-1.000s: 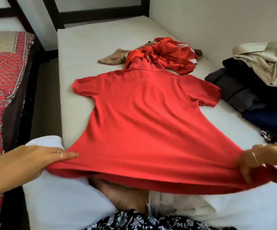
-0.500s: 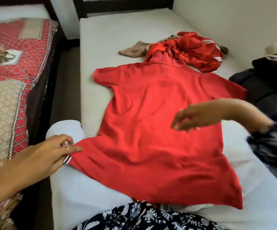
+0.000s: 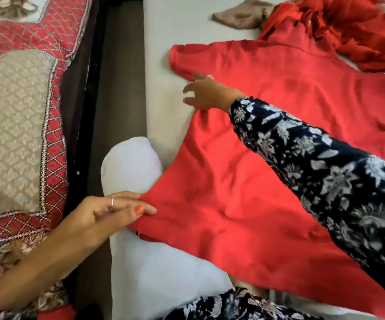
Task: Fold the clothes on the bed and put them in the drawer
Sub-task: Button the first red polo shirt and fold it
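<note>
My left hand (image 3: pixel 108 213) pinches the hem corner of the soft red shirt (image 3: pixel 267 139); my right hand (image 3: pixel 204 92), fingers spread, touches its sleeve. No readable writing.

You see soft, even daylight; no glare, shadows faint. Motion blur smears the crumpled red cloth (image 3: pixel 353 26) at top right and the patterned bedspread (image 3: pixel 20 93) at left. Wide-angle bending curves the bed (image 3: pixel 161 31) edge. Fine detail is soft throughout.
</note>
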`<state>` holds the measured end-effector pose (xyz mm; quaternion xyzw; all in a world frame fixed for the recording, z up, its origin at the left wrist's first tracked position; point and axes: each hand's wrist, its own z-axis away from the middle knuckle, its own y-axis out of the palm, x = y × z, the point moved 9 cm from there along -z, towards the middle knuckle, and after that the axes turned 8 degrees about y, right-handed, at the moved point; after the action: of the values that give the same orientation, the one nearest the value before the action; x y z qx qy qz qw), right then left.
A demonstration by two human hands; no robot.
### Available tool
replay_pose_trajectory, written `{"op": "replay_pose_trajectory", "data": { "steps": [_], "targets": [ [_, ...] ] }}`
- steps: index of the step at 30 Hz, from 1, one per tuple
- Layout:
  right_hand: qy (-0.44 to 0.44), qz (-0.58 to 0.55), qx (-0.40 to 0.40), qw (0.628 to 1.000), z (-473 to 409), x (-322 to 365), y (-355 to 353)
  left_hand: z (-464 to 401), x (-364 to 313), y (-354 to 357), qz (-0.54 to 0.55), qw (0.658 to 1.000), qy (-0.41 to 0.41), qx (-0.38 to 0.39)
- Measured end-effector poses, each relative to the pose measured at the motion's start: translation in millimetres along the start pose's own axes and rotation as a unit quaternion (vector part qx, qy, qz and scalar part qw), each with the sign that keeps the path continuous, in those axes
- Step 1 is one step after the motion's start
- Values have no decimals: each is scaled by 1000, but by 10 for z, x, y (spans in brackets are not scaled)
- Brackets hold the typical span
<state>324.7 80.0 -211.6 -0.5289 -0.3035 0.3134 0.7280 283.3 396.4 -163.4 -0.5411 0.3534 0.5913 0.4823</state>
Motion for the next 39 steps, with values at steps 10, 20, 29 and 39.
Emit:
{"op": "replay_pose_trajectory", "data": {
  "steps": [10, 20, 29, 39],
  "targets": [
    [133, 39, 4, 990, -655, 31, 128, -124, 292, 93, 139, 974, -136, -115],
    [123, -537, -113, 827, -592, -592, -461, -265, 30, 557, -27, 985, -113, 126],
    [240, -800, -268, 481, 770, -2344, 35, -473, -168, 1831, -405, 864, -21, 297],
    [303, -496, 16, 814, 2222, -2382, 340, -307, 321, 2424, -490, 770, -90, 398]
  ]
}}
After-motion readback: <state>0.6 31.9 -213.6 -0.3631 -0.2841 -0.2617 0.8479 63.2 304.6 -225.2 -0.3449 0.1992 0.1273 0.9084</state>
